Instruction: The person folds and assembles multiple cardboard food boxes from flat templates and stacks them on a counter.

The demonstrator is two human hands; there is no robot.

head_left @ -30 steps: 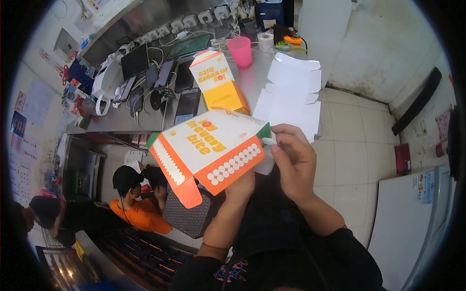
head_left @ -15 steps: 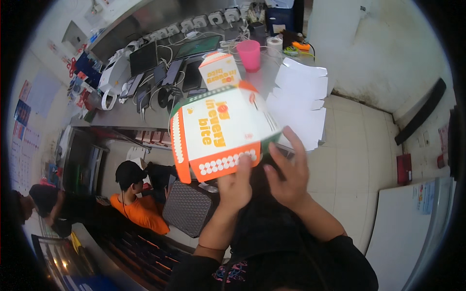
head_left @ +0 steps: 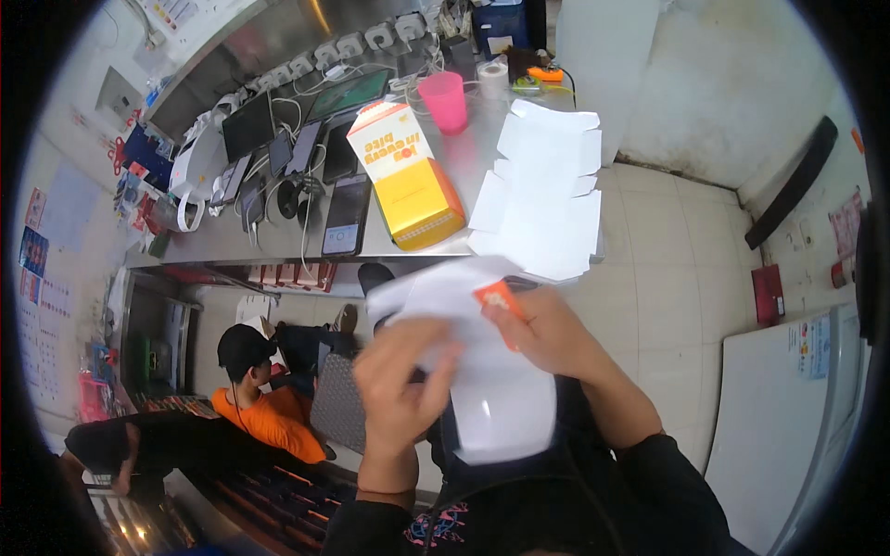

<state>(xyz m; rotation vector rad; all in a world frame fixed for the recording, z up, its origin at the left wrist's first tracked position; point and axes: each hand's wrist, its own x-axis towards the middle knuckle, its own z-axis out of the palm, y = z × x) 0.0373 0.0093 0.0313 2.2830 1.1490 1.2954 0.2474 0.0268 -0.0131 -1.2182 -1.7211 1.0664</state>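
Note:
A cardboard food box blank (head_left: 505,408), its plain white inside toward me, hangs in front of my body, with its far part blurred. My right hand (head_left: 556,338) grips its right side, thumb on an orange printed flap (head_left: 501,306). Over the left part of the blank is my left hand (head_left: 399,380), slightly blurred, thumb and fingers apart; whether it touches the card I cannot tell. Beyond, on the metal table, stands a white and yellow printed food box (head_left: 417,199). To its right lie white flat box blanks (head_left: 547,185) with notched edges.
The metal table (head_left: 306,236) carries several phones (head_left: 345,215), cables, a tablet (head_left: 348,94) and a pink cup (head_left: 445,102). A person in an orange shirt (head_left: 269,417) sits low at the left, near a dark textured stool (head_left: 338,403). A white cabinet (head_left: 774,426) stands at right.
The box blank has turned from its printed side to its white inside and come closer to my body. My right hand has closed on its edge. The table's printed box now shows its yellow part.

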